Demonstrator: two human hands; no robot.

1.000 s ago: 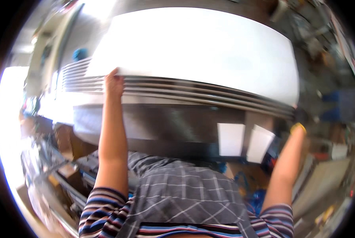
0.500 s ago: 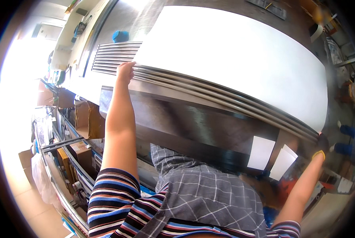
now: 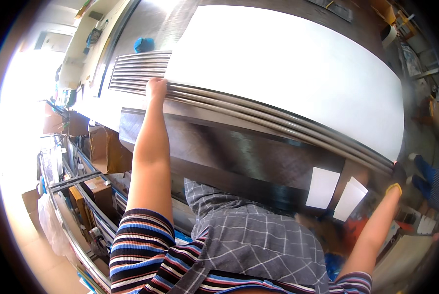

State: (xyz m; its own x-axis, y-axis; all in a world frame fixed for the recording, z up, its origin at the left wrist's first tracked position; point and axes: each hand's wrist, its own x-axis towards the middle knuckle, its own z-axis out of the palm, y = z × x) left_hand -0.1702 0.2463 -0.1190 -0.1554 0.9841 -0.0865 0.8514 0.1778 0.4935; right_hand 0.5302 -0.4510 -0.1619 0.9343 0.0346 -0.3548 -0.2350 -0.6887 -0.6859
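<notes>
"Two near corners are attended; which step is entered?"

"Positioning of one large white sheet (image 3: 288, 73), by appearance: it is laid over a row of metal tubes (image 3: 258, 113) on the dark bench (image 3: 209, 139)."

"Condition of hands?"

"Left hand (image 3: 156, 87): fingers curled, set at the near left corner; whether sheet or tube is pinched cannot be told. Right hand (image 3: 399, 172): dark-covered, yellow-cuffed, set at the near right corner; its grip is too foreshortened to be told."

"Next move?"

"Both corners, it is judged, should be guided together; a sheet so broad could be buckled by uneven pulling."

"Surroundings and obstructions?"

"Tube ends, left uncovered beyond the left edge; one blue bundle (image 3: 144, 45), set just past them. White cards (image 3: 322, 188), hung along the near side. Cardboard box (image 3: 105, 149), lower left. Another person's blue-clad legs (image 3: 427, 166), seen beyond the right end, where passage may be hindered."
</notes>
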